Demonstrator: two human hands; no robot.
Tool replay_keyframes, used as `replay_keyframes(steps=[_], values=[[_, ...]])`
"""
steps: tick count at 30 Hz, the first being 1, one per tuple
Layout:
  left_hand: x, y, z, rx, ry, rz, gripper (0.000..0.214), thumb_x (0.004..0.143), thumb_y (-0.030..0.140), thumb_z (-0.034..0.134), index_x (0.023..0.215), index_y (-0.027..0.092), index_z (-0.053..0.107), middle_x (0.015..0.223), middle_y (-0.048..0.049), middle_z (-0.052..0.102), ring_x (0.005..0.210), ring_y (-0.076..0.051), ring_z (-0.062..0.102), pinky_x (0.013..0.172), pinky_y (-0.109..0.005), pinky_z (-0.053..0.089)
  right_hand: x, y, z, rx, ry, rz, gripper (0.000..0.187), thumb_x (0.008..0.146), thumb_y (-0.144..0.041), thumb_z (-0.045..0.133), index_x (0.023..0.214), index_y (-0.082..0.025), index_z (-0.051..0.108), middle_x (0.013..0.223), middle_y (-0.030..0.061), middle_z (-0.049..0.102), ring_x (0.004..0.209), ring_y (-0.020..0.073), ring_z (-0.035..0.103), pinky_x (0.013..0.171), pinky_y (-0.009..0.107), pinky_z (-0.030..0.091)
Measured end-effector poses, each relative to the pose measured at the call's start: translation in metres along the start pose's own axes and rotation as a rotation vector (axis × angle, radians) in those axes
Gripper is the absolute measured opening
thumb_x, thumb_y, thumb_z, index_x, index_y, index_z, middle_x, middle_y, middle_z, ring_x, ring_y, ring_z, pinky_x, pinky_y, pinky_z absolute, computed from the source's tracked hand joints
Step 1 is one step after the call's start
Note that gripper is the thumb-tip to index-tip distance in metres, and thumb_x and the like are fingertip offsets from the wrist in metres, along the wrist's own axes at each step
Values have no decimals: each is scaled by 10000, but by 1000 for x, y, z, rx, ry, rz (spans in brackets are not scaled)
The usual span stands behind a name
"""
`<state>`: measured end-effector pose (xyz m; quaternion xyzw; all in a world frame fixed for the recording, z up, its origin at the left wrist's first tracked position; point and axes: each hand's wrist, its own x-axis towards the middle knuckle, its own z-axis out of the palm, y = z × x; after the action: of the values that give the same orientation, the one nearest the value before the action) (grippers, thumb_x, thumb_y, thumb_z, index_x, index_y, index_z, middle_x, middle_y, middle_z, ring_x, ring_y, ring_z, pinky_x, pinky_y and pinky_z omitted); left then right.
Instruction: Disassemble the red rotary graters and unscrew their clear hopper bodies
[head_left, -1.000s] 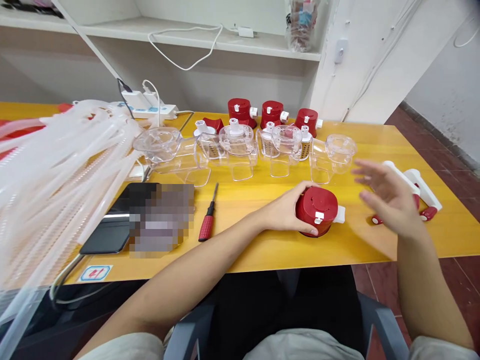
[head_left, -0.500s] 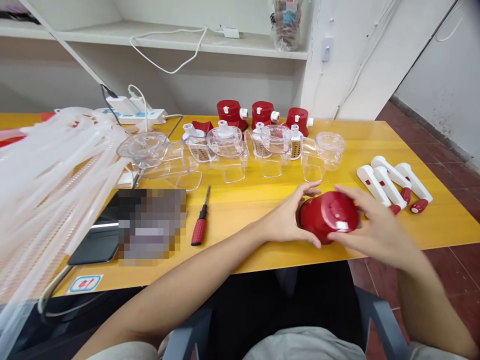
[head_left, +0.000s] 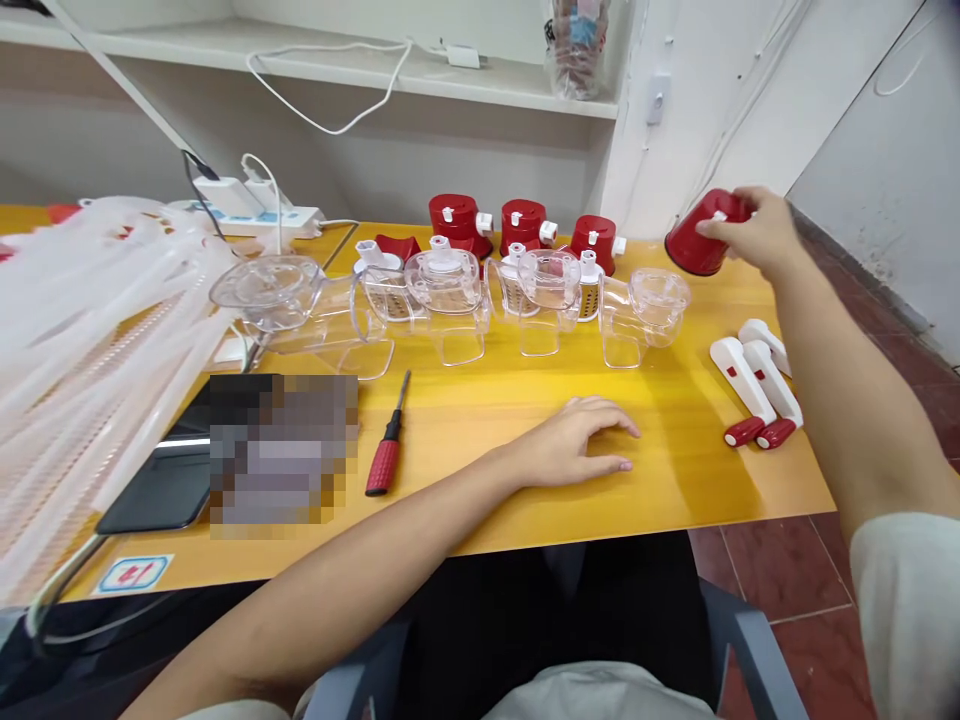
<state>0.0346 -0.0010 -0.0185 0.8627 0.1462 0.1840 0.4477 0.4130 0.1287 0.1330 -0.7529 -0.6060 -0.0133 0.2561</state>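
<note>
My right hand [head_left: 756, 230] is stretched out over the far right of the yellow table [head_left: 675, 470] and grips a red plastic base [head_left: 701, 240], held tilted in the air beside the row of three red bases [head_left: 525, 226] at the back. My left hand [head_left: 581, 443] lies on the table near the front edge, fingers loosely apart and holding nothing. Several clear plastic housings [head_left: 645, 310] stand in a row in front of the red bases.
White crank handles with red knobs [head_left: 754, 385] lie at the right edge. A red-handled screwdriver [head_left: 386, 450] lies left of my left hand. A dark tablet [head_left: 161, 480], a bundle of translucent tubes [head_left: 97, 330] and a power strip [head_left: 247, 212] fill the left side.
My right hand has lifted the red base off the table front and carried it up to the far right. My left hand let go of it and now rests on the table.
</note>
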Motion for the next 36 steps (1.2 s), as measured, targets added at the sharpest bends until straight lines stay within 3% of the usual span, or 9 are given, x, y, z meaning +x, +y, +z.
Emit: replay_keyframes(steps=[4,7,11,16,19,22,25,31,36], values=[[-1,-7,1,-49,36,41,360,1095,496,837,1314,211,812,1411,-161,851,1390,-333,769,1294,-498,511,12,1,58,34,-79,112,728,1061,-385,892,1649,-60,610,1622,253,699,1478,315,737,1311,529,601],[-1,-11,2,-52,46,58,343,1089,496,836,1268,204,828,1372,-167,859,1340,-335,787,1271,-501,522,8,6,72,44,-169,121,719,1039,-356,918,1664,-142,634,1621,195,726,1460,315,752,1307,590,630],[0,-10,2,-36,40,52,306,1091,472,833,1252,212,840,1351,-157,870,1304,-327,786,1256,-508,515,-5,7,53,25,-191,95,1008,1023,-368,933,1850,-137,406,1806,251,573,1514,312,715,1328,545,609],[1,-6,1,-26,30,48,279,1111,454,797,1241,212,841,1349,-155,871,1308,-329,780,1255,-509,511,-83,14,-13,-121,-119,109,585,1249,-537,524,1606,-100,676,1515,220,761,1401,235,745,1309,429,558],[2,-5,1,-15,38,37,262,1108,437,791,1241,217,839,1328,-145,876,1310,-329,786,1258,-503,517,-155,22,-33,-283,-202,190,458,1158,-605,702,1305,-182,794,1296,117,809,1242,244,769,1211,514,634],[3,-4,1,-21,50,38,248,1103,419,788,1214,206,845,1284,-146,885,1277,-318,803,1244,-487,538,-207,29,-24,-439,-307,255,507,1099,-650,708,1119,-157,827,1154,225,803,1156,398,780,1028,571,622],[3,-2,3,-67,60,22,251,1096,416,785,1180,189,851,1264,-152,891,1224,-298,821,1185,-452,579,-220,32,-4,-535,-318,265,502,1109,-567,631,1230,-108,796,1206,310,792,1155,471,779,981,580,592],[1,-1,6,-222,65,-56,267,1078,411,780,1160,167,850,1177,-138,897,1041,-237,822,985,-362,629,-206,37,6,-541,-369,233,449,1058,-540,641,1180,-130,780,1139,268,801,1090,452,786,917,528,585],[1,-2,7,-232,50,-46,212,1073,356,779,1162,178,852,1161,-128,905,1020,-228,826,957,-350,619,-237,28,-9,-432,-290,196,369,998,-577,653,990,-214,719,984,194,773,1022,423,763,867,513,567]])
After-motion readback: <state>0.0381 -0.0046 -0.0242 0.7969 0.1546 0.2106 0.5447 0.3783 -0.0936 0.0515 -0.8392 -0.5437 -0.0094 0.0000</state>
